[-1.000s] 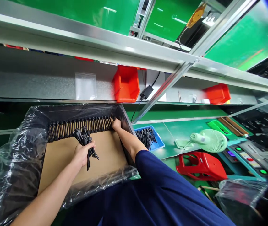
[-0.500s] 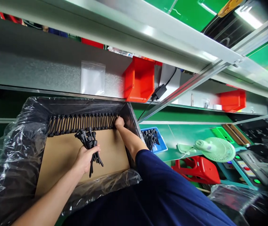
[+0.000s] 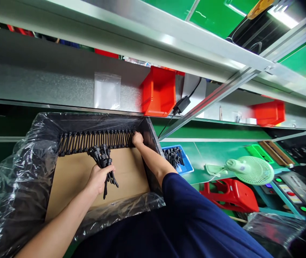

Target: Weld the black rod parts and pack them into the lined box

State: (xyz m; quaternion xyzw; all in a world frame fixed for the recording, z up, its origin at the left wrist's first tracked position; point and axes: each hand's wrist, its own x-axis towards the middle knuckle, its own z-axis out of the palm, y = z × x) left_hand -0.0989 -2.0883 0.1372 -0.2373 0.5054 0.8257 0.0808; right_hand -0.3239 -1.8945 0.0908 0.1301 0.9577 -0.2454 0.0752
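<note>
My left hand [image 3: 100, 177] is closed around a bunch of short black cables with connector heads [image 3: 104, 157], held over the cardboard sheet [image 3: 126, 175] in a box. The heads point up and away, the thin ends hang below my fist. Along the far wall of the box lies a row of similar black pieces [image 3: 96, 139], side by side. My right hand [image 3: 137, 139] is at the right end of that row, fingers curled down against it; whatever its fingertips hold is hidden. The box is lined with clear plastic film [image 3: 23, 172] folded over its rim.
A blue tray [image 3: 189, 166] with more black pieces stands right of the box. Farther right are a pale green fan [image 3: 252, 170] and a red stool [image 3: 233, 195]. A metal shelf [image 3: 69, 86] above the box carries a red bin [image 3: 159, 93] and a plastic bag [image 3: 107, 91].
The view has shifted slightly. My right hand stays at the right end of the row, and my left hand keeps hold of the bunch, nearly unmoved.
</note>
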